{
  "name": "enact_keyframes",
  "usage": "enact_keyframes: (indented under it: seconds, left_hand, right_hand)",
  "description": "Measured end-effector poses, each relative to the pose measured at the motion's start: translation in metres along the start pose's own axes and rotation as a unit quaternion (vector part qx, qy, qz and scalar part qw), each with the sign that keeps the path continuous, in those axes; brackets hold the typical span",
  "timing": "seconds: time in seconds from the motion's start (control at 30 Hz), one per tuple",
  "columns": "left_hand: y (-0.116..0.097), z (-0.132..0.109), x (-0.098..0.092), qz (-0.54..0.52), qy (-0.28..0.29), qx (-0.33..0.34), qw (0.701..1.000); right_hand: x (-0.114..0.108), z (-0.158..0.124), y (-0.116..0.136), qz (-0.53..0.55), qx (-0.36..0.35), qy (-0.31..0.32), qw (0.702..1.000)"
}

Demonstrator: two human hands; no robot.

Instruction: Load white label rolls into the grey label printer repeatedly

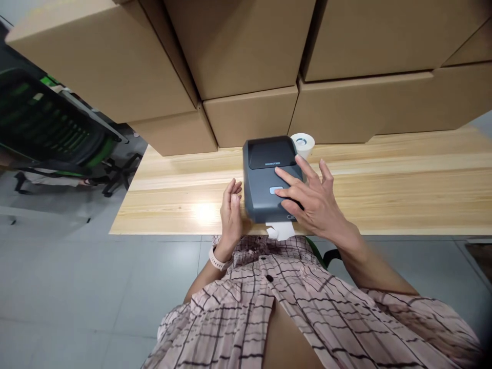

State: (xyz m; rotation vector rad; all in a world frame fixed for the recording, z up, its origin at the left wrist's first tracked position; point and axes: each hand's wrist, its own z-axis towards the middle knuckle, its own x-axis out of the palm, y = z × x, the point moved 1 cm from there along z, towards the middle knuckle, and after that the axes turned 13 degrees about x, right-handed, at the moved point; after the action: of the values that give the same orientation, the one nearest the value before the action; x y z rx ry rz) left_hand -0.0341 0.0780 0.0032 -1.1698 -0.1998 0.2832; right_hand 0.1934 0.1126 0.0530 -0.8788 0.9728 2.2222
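A dark grey label printer (259, 182) with a black glossy lid stands near the front edge of the wooden table. White label paper (283, 230) sticks out of its front and overhangs the edge, one corner folded or torn. My right hand (317, 202) is over the printer's top, fingers spread, a fingertip at the pale rectangular button (275, 190). It holds nothing. Just left of the printer, my left hand (231, 212) rests on its side with fingers extended and loosely curved, nothing in it. Behind the printer's right corner stands a white paper roll (303, 144).
Large cardboard boxes (249, 118) are stacked along the back of the wooden table (169, 189). To the left, on the grey floor, is a black and green office chair (57, 123). The table's front edge runs close to my body.
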Motion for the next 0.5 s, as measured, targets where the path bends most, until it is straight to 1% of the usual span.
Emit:
enact_keyframes:
  seconds: [0.07,0.13,0.17,0.23,0.27,0.33,0.4,0.43,0.47,0.5]
  left_hand:
    - [-0.002,0.002,0.005,-0.006,0.013,0.016,1.0]
    - [-0.003,0.0,0.006,-0.004,0.018,0.023,1.0]
    - [-0.004,-0.002,0.004,0.002,0.018,0.023,1.0]
    - [-0.007,-0.006,-0.001,0.019,0.029,0.02,0.999]
    - [-0.009,-0.008,-0.003,0.031,0.046,0.024,0.998]
    - [-0.014,-0.01,-0.007,0.058,0.1,0.059,0.992]
    - [-0.017,-0.006,-0.006,0.078,0.145,0.111,0.98]
    - [-0.017,-0.001,-0.004,0.081,0.145,0.131,0.977]
    - [-0.016,0.007,-0.002,0.08,0.132,0.136,0.979]
    - [-0.013,0.016,0.0,0.075,0.109,0.127,0.983]
  right_hand:
    - [-0.002,0.003,-0.001,0.019,0.016,0.033,0.999]
    - [-0.004,0.001,-0.006,0.063,0.037,0.049,0.996]
    - [-0.004,-0.003,-0.009,0.089,0.052,0.045,0.994]
    - [-0.004,-0.013,-0.017,0.142,0.091,0.018,0.986]
    - [-0.003,-0.019,-0.02,0.167,0.114,0.001,0.979]
    - [-0.001,-0.028,-0.026,0.215,0.149,-0.025,0.965]
    - [0.0,-0.03,-0.029,0.246,0.151,-0.035,0.957]
    - [0.0,-0.027,-0.029,0.252,0.142,-0.032,0.957]
    - [0.0,-0.021,-0.03,0.251,0.129,-0.03,0.959]
    - [-0.001,-0.013,-0.03,0.244,0.117,-0.028,0.962]
